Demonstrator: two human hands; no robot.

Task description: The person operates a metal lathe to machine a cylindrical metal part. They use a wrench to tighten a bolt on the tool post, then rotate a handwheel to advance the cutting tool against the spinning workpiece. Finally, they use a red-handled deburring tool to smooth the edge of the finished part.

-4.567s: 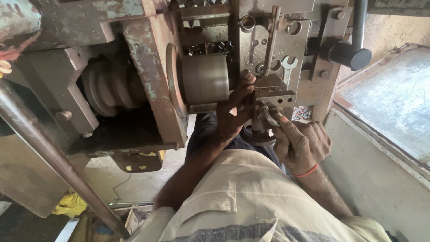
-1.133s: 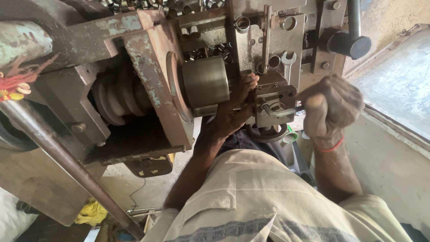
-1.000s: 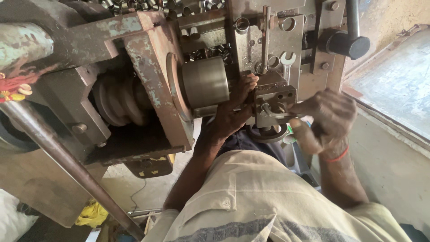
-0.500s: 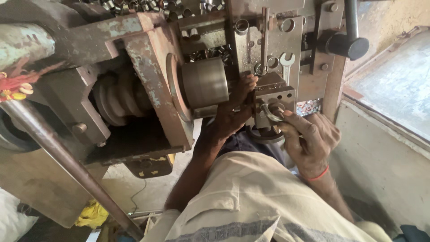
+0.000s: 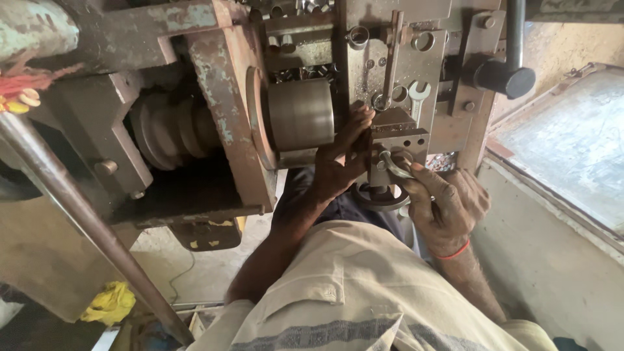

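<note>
**Both hands at the tool block of an old lathe**

The right hand (image 5: 448, 201) is closed around the bright steel shank of a small spanner or key (image 5: 393, 164), thumb on top and fingers curled under. The tool's head sits just beyond the fingertips, against a round fastener on the face of the grey steel tool block (image 5: 398, 133). Whether the head is fully seated on that fastener is too small to tell.

The left hand (image 5: 341, 159) lies just to the left of the right one, across the gap between block and chuck. Its fingers are spread and pressed flat against the block's left edge, the palm close to the dull grey cylindrical chuck (image 5: 300, 116). It grips nothing; it appears to steady the block or brace against it.

Above the right hand's knuckles a silver open-ended spanner (image 5: 416, 96) rests untouched on the machine plate. Farther up and to the right of that hand stands a black round-knobbed lever (image 5: 504, 77). Well to the left of the left hand, behind the rust-brown cast frame, sits a stepped belt pulley (image 5: 170, 130).

As a judgement: the work seems to be mid-way through turning a clamping screw on the block. The tool is in place and held firmly, so the fitting-up looks done. Nothing shows whether the screw is being tightened or slackened, nor how much turning remains. No workpiece can be made out in the chuck.
</note>
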